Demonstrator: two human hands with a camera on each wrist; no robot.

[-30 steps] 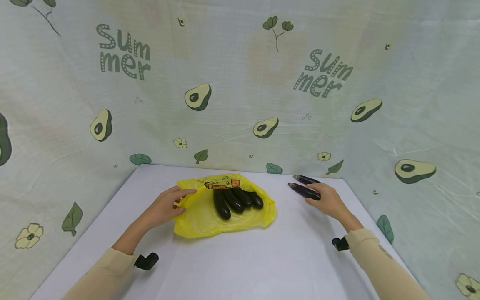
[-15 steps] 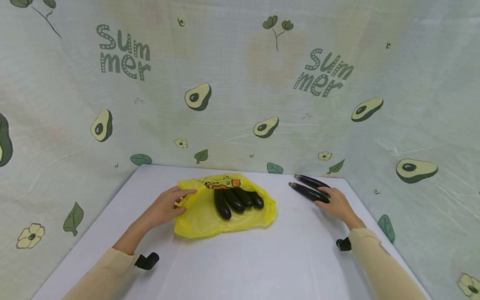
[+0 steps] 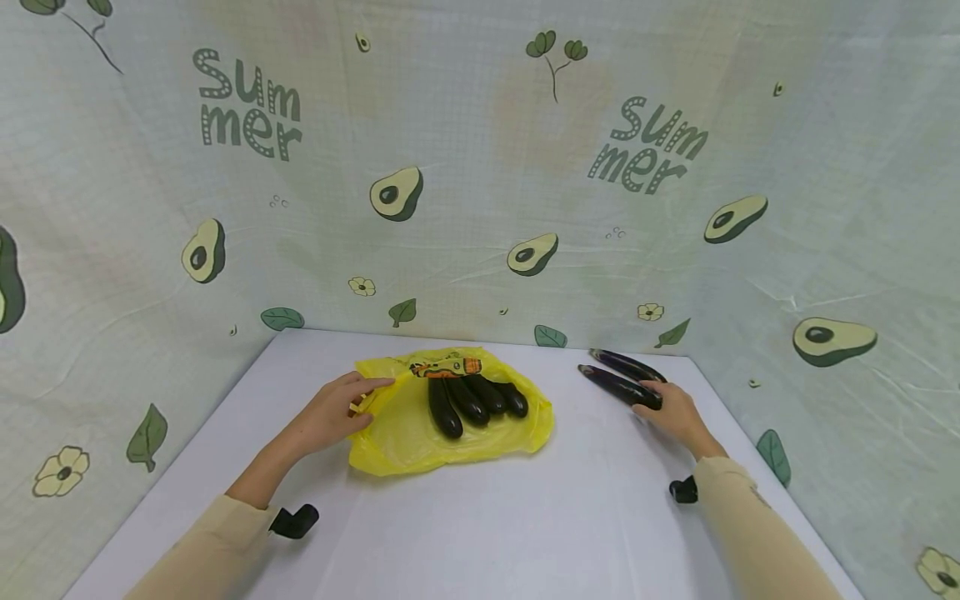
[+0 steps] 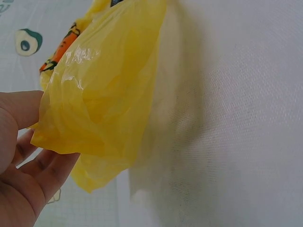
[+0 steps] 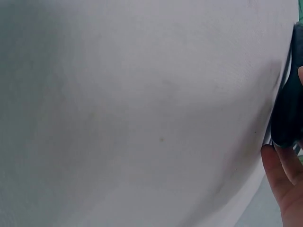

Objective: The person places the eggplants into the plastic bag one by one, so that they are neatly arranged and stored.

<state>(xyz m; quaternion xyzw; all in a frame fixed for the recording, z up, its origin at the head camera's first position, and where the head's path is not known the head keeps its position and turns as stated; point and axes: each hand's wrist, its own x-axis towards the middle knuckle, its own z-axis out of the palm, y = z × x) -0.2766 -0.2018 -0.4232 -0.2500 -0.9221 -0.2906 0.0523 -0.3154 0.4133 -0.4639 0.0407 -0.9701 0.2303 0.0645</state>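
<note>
A yellow plastic bag (image 3: 405,433) lies spread with its mouth toward me, several dark eggplants (image 3: 447,411) side by side inside, their far ends hidden under its printed top. My left hand (image 3: 341,408) holds the bag's left edge; in the left wrist view the thin film (image 4: 104,85) passes between thumb and fingers (image 4: 54,175). To the right, two more eggplants lie side by side, a rear one (image 3: 624,363) and a front one (image 3: 615,384). My right hand (image 3: 675,414) grips the front one's rounded right end, the fingertips (image 5: 272,156) at its tip in the right wrist view.
The white table (image 3: 480,533) ends at the back and sides against a hanging cloth (image 3: 465,108) printed with avocados and leaves. A black wrist camera (image 3: 295,522) sits at the left cuff, another (image 3: 683,490) at the right.
My right hand has slid right along the front eggplant, from its middle to its rounded end, uncovering more of both eggplants. The left hand and the bag have stayed put.
</note>
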